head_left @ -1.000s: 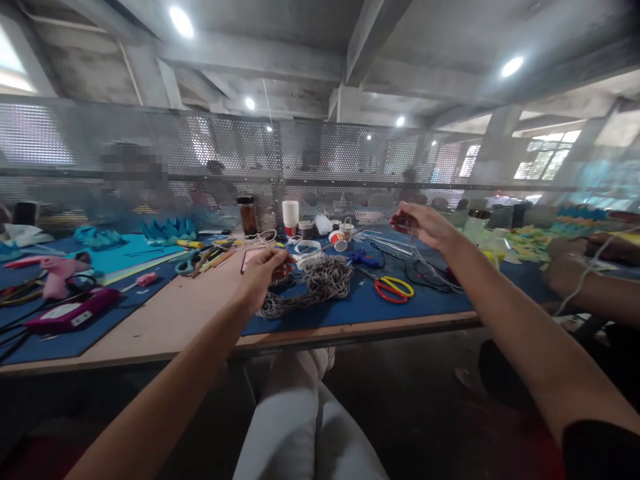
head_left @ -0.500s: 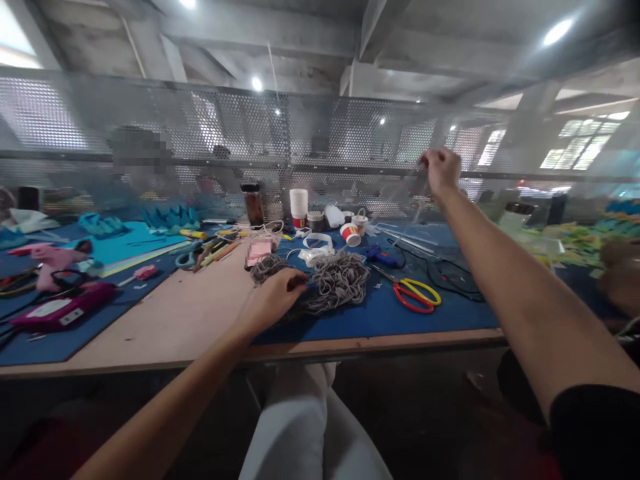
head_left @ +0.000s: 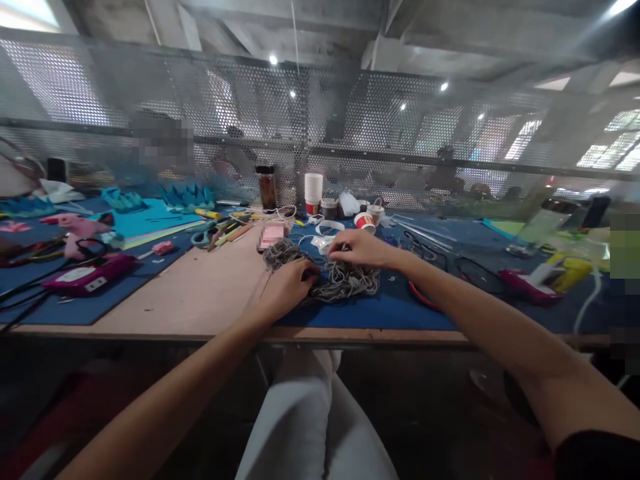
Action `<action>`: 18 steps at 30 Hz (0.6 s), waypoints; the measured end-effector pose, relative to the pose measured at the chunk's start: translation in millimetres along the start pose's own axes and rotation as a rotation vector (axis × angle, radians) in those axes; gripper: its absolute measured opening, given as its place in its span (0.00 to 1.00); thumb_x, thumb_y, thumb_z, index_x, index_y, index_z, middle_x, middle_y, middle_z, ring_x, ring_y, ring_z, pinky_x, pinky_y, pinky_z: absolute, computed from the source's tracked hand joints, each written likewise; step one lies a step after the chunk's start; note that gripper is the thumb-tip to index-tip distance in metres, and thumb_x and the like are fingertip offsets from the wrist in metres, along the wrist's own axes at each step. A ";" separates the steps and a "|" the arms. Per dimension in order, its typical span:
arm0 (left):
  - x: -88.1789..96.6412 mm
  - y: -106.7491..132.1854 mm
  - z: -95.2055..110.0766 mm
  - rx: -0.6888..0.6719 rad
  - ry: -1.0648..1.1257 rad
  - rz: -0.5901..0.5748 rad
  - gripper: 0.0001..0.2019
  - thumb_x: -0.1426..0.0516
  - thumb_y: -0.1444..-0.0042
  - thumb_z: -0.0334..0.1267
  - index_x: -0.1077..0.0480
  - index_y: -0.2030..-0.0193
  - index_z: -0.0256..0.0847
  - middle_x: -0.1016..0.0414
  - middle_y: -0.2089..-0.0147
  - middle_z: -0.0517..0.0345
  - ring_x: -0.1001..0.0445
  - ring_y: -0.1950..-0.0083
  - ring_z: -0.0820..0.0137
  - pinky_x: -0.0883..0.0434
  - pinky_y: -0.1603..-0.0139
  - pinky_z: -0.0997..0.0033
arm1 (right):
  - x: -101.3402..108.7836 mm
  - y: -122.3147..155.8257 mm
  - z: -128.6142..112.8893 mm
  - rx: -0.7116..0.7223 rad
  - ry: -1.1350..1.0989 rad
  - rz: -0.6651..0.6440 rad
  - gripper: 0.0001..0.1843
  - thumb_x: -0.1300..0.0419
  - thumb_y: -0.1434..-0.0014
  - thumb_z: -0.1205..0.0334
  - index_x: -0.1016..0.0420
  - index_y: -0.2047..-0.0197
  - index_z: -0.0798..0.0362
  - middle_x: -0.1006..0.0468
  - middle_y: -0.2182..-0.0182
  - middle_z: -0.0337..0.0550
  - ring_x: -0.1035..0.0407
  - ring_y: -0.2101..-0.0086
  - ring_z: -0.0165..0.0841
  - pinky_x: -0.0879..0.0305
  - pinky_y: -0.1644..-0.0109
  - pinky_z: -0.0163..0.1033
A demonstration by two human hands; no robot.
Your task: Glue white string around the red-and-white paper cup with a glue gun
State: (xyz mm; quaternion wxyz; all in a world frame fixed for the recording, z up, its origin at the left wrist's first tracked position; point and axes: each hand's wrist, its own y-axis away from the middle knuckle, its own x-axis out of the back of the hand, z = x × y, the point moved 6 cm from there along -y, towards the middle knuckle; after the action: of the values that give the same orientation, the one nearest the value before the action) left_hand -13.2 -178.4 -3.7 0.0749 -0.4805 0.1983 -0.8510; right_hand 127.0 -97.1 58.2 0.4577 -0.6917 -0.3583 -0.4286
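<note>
A tangled heap of grey yarn (head_left: 353, 285) lies on the blue mat near the table's front edge, with part of it spread to the left. At its left side rests my left hand (head_left: 294, 283), fingers curled together on the strands. My right hand (head_left: 369, 249) is over the top of the heap, thumb and fingers closed in a pinch at the yarn. What exactly its fingertips hold is too small to see clearly. The scissors' red handle (head_left: 423, 297) shows partly from beneath my right forearm.
Behind the yarn stand stacked paper cups (head_left: 313, 189), a tipped red cup (head_left: 365, 222) and a dark jar (head_left: 267, 189). Pliers and other tools (head_left: 227, 233) lie left of centre. A purple power strip (head_left: 93, 275) and a pink glue gun (head_left: 80, 233) are further left. A perforated screen (head_left: 340, 133) runs behind.
My right hand has come down and left from high above the table to the yarn heap. My left hand stays at the yarn. The view has tilted down and shifted slightly.
</note>
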 end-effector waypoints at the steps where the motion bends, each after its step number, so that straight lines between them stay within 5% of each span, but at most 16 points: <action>1: 0.1 0.4 0.5 -0.007 -0.006 0.011 0.10 0.43 0.42 0.34 0.22 0.57 0.42 0.18 0.56 0.52 0.22 0.55 0.59 0.30 0.53 0.64 | -11.5 -1.8 -10.1 0.011 0.082 -0.036 0.08 0.39 0.37 0.61 0.19 0.59 0.53 0.19 0.61 0.45 0.28 0.58 0.36 0.37 0.53 0.40; 5: 0.0 0.6 2.2 -0.008 -0.009 0.037 0.10 0.44 0.42 0.32 0.22 0.57 0.40 0.18 0.56 0.50 0.22 0.55 0.59 0.29 0.53 0.66 | -37.7 -1.7 -15.5 -0.074 0.414 -0.100 0.13 0.35 0.41 0.57 0.20 0.55 0.54 0.20 0.57 0.51 0.31 0.52 0.45 0.41 0.50 0.45; 8: -0.1 -0.5 3.7 0.003 -0.007 0.035 0.11 0.44 0.43 0.31 0.22 0.57 0.40 0.18 0.55 0.50 0.22 0.54 0.60 0.29 0.52 0.66 | -44.6 0.6 -6.5 -0.109 0.466 -0.100 0.10 0.37 0.41 0.61 0.20 0.56 0.53 0.20 0.57 0.51 0.31 0.51 0.45 0.41 0.50 0.45; 13: 3.2 -3.4 4.3 0.027 0.038 0.053 0.12 0.45 0.43 0.31 0.22 0.56 0.40 0.18 0.55 0.51 0.21 0.54 0.60 0.29 0.52 0.66 | -34.9 4.9 10.6 -0.203 0.166 0.064 0.08 0.40 0.40 0.64 0.19 0.62 0.52 0.18 0.62 0.45 0.27 0.59 0.38 0.37 0.55 0.40; 18: -4.1 -20.5 2.2 0.031 0.316 0.058 0.11 0.43 0.46 0.30 0.24 0.56 0.40 0.18 0.56 0.51 0.20 0.53 0.62 0.28 0.50 0.66 | -17.4 10.8 24.1 -0.255 -0.294 0.288 0.09 0.40 0.40 0.59 0.19 0.61 0.53 0.18 0.62 0.43 0.26 0.61 0.35 0.34 0.54 0.40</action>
State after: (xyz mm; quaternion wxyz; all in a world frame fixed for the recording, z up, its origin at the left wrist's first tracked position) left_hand -7.9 -159.0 2.5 0.0745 -0.3337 0.2082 -0.9164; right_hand 136.5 -79.8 33.5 0.3660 -0.8429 -0.2616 -0.2952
